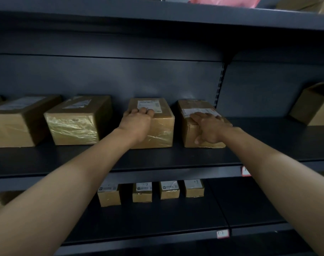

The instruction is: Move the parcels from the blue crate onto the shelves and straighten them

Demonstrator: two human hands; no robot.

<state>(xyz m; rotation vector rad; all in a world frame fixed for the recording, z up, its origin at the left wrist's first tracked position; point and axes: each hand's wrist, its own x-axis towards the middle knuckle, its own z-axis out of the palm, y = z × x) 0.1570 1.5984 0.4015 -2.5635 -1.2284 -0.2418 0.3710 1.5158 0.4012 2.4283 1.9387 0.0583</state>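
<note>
Several brown cardboard parcels stand in a row on the dark middle shelf (176,159). My left hand (136,122) grips the front top edge of the third parcel (161,126), its fingers curled over the white label. My right hand (208,126) holds the fourth parcel (190,108), fingers laid across its taped label and thumb down its front face. That parcel sits slightly askew to the one on its left. The blue crate is out of sight.
Two more parcels (74,122) (15,122) stand to the left on the same shelf. A tilted box (313,106) leans at the far right. Several small labelled boxes (141,193) line the lower shelf. A pink bag (224,0) lies on the top shelf.
</note>
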